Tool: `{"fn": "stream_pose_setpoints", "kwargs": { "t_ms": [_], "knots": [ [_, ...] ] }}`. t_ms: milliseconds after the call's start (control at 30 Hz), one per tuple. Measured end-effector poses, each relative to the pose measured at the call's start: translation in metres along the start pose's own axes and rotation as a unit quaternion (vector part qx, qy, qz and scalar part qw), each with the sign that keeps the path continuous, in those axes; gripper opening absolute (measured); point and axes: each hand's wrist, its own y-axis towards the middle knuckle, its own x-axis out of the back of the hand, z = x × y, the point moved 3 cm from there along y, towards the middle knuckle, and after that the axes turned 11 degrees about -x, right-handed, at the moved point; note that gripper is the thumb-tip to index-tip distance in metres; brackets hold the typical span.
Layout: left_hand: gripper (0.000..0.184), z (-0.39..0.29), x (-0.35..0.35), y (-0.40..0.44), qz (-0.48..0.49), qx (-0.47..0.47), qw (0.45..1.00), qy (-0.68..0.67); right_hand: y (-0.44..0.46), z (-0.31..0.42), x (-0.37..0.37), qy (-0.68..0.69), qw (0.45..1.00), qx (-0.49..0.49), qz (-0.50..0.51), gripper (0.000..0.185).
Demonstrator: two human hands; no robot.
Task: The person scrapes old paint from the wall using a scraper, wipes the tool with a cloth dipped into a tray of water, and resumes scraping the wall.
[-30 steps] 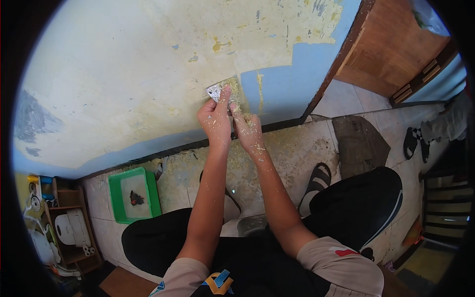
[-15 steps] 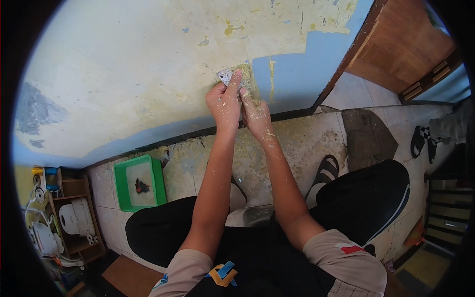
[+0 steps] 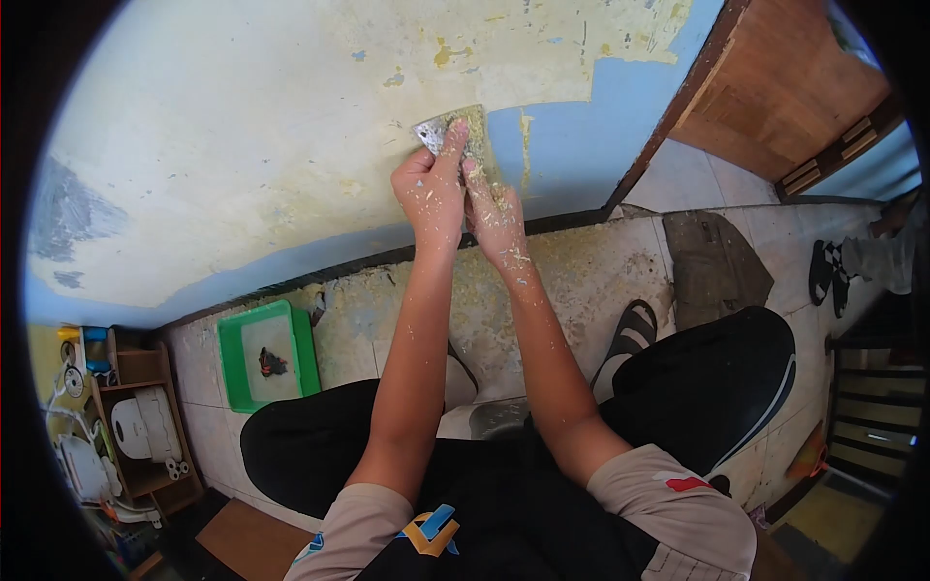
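A flat metal scraper [image 3: 432, 132], flecked with paint bits, rests against the wall [image 3: 291, 116]. My left hand [image 3: 426, 201] grips it from the left, thumb laid along the blade. My right hand [image 3: 498, 225] is closed around it from the right and below, its thumb close to the left one. The handle is hidden by my fingers. Pale paint flakes stick to both hands and forearms. Just right of the blade is a patch of blue paint [image 3: 552, 145]; cream, stripped wall lies to the left.
A green tray [image 3: 308, 353] with a small dark object in it stands on the floor at left. Paint debris [image 3: 562, 281] covers the floor along the wall. A brown cloth [image 3: 717, 266] lies at right, near another person's feet [image 3: 830, 276]. A shelf [image 3: 145, 368] stands far left.
Both hands and the scraper have moved slightly up and left along the wall. The blade shows a little more. My view has shifted slightly.
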Motion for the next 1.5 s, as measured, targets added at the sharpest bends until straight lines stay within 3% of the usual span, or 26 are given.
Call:
{"fn": "stream_pose_setpoints", "kwargs": {
  "t_ms": [167,233,367,433,567,633,733,867,1267,1367,1467,1500],
  "knots": [
    [0.03,0.023,0.012,-0.007,0.021,0.033,0.999,0.035,0.004,-0.025,0.002,0.025,0.999,0.017,-0.019,0.054],
    [0.03,0.021,0.008,-0.006,0.017,0.024,0.999,0.031,0.002,-0.02,0.004,0.003,0.998,-0.061,0.013,0.054],
    [0.031,0.0,-0.002,0.002,0.02,0.019,1.0,0.014,-0.001,0.006,0.007,0.008,0.999,-0.044,0.011,0.057],
    [0.031,-0.004,-0.004,0.005,0.023,0.011,1.0,0.017,0.0,0.013,0.003,0.049,0.998,-0.031,0.037,0.049],
    [0.029,0.008,0.003,-0.001,0.009,-0.013,1.0,0.013,0.002,-0.005,-0.002,0.069,0.997,-0.012,0.03,0.048],
    [0.028,0.022,0.009,-0.014,0.007,0.005,1.0,0.006,0.006,-0.026,0.002,0.043,0.997,0.054,-0.025,0.06],
    [0.026,0.049,0.021,-0.024,0.007,0.035,0.999,0.006,0.008,-0.058,0.012,-0.061,0.997,0.003,-0.047,0.064],
    [0.025,0.061,0.027,-0.022,0.026,0.071,0.997,0.018,0.017,-0.076,0.012,-0.05,0.998,-0.002,-0.046,0.067],
    [0.026,0.057,0.023,-0.023,0.003,0.057,0.998,0.021,0.01,-0.062,0.014,-0.069,0.995,-0.067,-0.008,0.068],
    [0.026,0.055,0.022,-0.021,-0.001,0.043,0.999,0.026,0.008,-0.052,0.013,-0.054,0.998,-0.039,-0.022,0.065],
    [0.027,0.04,0.017,-0.02,0.0,0.062,0.998,0.02,0.006,-0.047,0.01,-0.077,0.993,-0.083,-0.015,0.059],
    [0.027,0.031,0.014,-0.016,-0.001,0.064,0.998,0.022,0.004,-0.029,0.008,-0.062,0.997,-0.031,-0.014,0.055]
  ]
}}
